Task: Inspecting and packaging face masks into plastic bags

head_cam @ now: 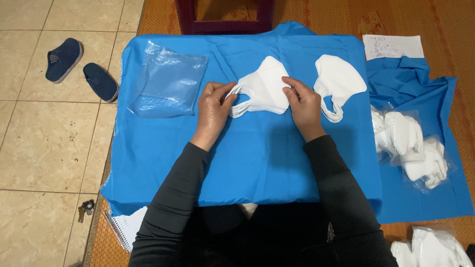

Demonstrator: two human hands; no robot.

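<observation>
Both hands pinch a stack of white folded fabric masks (262,91) mid blue cloth-covered board (247,163): left hand (213,110) fingers closed on ear loops, right hand (303,105) gripping the edge. Clear empty plastic bag (168,81) left of stack, second white mask pile (339,81) just right, nothing blocking.

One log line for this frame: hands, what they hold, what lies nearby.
left hand: grips ear loops of white mask stack | right hand: pinches stack's right edge | nearby: second mask stack, clear plastic bag | surface: blue cloth
</observation>
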